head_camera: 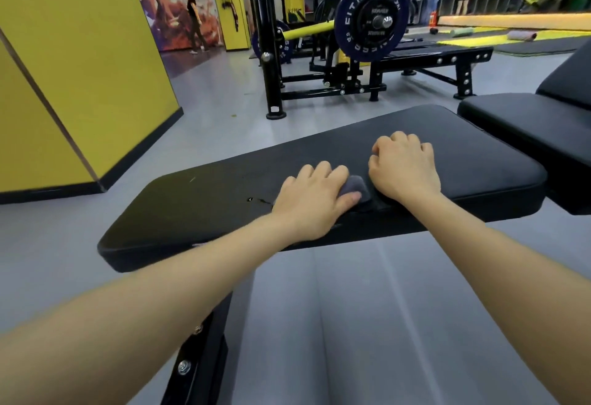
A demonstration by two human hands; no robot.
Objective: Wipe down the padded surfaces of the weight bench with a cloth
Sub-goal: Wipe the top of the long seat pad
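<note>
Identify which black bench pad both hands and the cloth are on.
The long flat pad nearest the camera: left hand and right hand rest there with the grey cloth; the right-side pads are untouched.

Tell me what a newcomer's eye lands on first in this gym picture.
First, two bare hands on the black bench pad in the middle: the left hand grips a small grey cloth, and the right hand rests curled beside it. Behind them, a big blue weight plate hangs on a rack, and a bright yellow wall fills the left.
</note>
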